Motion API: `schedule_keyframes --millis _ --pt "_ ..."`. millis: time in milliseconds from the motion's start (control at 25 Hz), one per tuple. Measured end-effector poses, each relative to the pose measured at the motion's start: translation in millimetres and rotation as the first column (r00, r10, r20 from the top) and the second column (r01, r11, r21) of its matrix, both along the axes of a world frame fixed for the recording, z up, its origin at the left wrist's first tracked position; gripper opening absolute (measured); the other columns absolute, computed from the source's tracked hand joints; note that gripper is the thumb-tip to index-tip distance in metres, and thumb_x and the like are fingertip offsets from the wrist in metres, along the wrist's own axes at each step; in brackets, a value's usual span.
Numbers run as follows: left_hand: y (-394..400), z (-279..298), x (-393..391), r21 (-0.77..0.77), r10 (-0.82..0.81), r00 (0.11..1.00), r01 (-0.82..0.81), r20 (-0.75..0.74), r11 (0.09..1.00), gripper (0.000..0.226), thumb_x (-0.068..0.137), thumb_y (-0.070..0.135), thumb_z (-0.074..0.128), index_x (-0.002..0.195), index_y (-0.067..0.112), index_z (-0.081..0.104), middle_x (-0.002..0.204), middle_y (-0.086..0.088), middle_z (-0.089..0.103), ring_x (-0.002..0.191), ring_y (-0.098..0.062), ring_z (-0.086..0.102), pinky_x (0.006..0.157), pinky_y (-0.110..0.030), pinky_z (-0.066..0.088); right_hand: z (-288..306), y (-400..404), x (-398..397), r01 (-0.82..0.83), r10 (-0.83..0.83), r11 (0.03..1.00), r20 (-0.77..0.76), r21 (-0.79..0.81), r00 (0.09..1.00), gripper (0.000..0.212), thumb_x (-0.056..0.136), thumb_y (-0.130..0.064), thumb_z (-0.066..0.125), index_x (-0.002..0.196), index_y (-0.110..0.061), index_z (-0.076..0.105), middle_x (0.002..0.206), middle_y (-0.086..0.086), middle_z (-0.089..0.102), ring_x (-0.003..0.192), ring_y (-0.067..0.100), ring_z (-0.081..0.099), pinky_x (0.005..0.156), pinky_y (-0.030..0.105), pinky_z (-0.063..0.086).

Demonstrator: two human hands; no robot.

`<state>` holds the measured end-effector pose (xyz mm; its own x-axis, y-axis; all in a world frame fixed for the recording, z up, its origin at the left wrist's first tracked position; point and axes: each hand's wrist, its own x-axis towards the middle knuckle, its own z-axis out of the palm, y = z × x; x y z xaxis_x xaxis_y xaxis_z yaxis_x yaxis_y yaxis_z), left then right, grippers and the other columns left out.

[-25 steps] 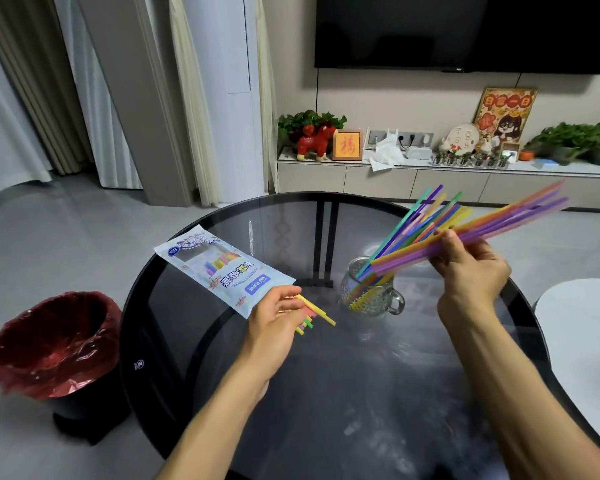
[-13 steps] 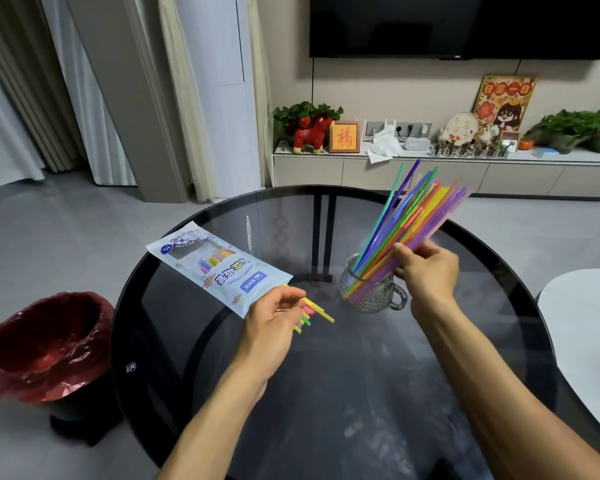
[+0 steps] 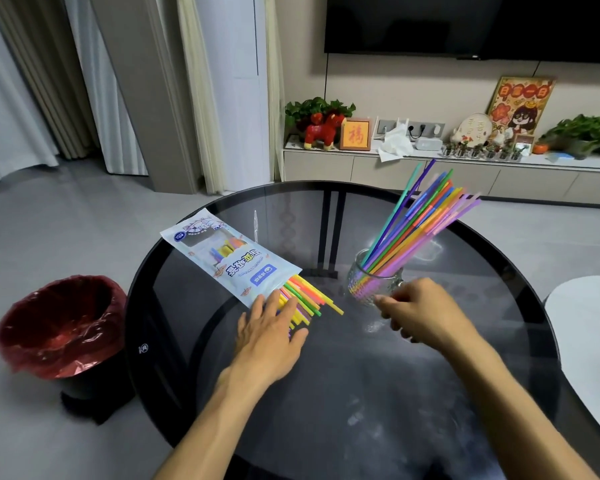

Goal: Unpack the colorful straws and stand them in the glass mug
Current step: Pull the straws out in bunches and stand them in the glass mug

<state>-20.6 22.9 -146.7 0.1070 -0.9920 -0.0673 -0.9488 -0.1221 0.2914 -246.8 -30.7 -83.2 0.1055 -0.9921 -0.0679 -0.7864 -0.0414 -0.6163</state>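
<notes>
A round dark glass table (image 3: pixel 499 341) stands on a grey tiled floor (image 3: pixel 49 220), with a red-lined bin (image 3: pixel 59 327) beside it. Behind, pale curtains (image 3: pixel 14 81) hang left, and a low cabinet (image 3: pixel 430 171) under a wall-mounted television (image 3: pixel 465 26) carries plants and ornaments.

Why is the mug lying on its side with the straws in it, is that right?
Not quite. The glass mug stands upright on the table, as the head view shows. The straws are in it, leaning to the right.
</notes>
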Motion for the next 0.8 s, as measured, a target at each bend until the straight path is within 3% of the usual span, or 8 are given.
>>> schedule_keyframes --millis 80,160,280,560,680,800 --pt "5.7 3.9 0.8 -0.015 -0.026 0.999 0.026 0.021 1.0 0.056 0.095 0.049 0.041 0.146 0.03 0.028 0.159 0.003 0.019 0.144 -0.023 0.017 0.111 -0.044 0.033 -13.8 11.3 37.0 -0.095 0.093 0.977 -0.018 -0.193 0.995 0.034 0.088 -0.037 0.059 0.067 -0.012 0.064 0.063 0.005 0.069 0.061 0.024 0.064 0.06 0.038 0.054" --pt "16.3 9.5 -2.1 -0.002 -0.065 0.998 0.065 0.026 0.998 0.053 0.094 0.048 0.043 0.143 0.031 0.034 0.155 0.005 0.026 0.141 -0.021 0.023 0.107 -0.042 0.039 -32.1 12.7 63.4 -0.108 0.087 0.945 -0.081 -0.309 0.993 0.025 0.09 -0.039 0.055 0.082 -0.016 0.064 0.08 0.003 0.069 0.077 0.029 0.065 0.064 0.037 0.052" --pt "30.0 13.0 -4.8 -0.015 -0.132 0.991 0.132 0.033 0.991 0.048 0.093 0.049 0.045 0.137 0.032 0.042 0.146 0.009 0.037 0.134 -0.021 0.03 0.101 -0.04 0.043 -55.0 8.5 78.2 -0.186 0.138 0.959 -0.222 -0.213 0.965 0.03 0.095 -0.043 0.049 0.095 -0.014 0.059 0.098 0.006 0.063 0.094 0.033 0.063 0.068 0.038 0.047" --pt "27.2 9.3 -0.9 -0.082 -0.146 0.988 0.149 0.045 0.985 0.047 0.092 0.048 0.048 0.136 0.031 0.044 0.142 0.012 0.04 0.128 -0.019 0.035 0.098 -0.038 0.046 -49.4 11.4 74.0 -0.289 0.241 0.954 -0.365 -0.082 0.899 0.035 0.098 -0.038 0.044 0.108 -0.005 0.047 0.113 0.017 0.063 0.103 0.04 0.062 0.068 0.036 0.034" --pt "22.7 6.6 -0.1 -0.098 -0.132 0.99 0.136 0.048 0.986 0.048 0.092 0.049 0.047 0.136 0.031 0.044 0.143 0.012 0.04 0.128 -0.019 0.035 0.098 -0.038 0.046 -44.8 5.0 61.3 -0.339 0.267 0.938 -0.477 -0.069 0.837 0.016 0.098 -0.024 0.044 0.101 -0.009 0.046 0.112 0.02 0.065 0.1 0.04 0.063 0.068 0.04 0.04" --pt "20.7 5.3 -0.3 -0.107 -0.124 0.991 0.129 0.049 0.986 0.046 0.092 0.049 0.047 0.134 0.031 0.044 0.143 0.012 0.039 0.129 -0.019 0.033 0.098 -0.038 0.043 -36.5 -2.6 51.1 -0.336 0.315 0.941 -0.45 0.035 0.836 0.027 0.099 -0.034 0.044 0.1 -0.009 0.055 0.11 0.02 0.066 0.098 0.04 0.062 0.076 0.041 0.047"
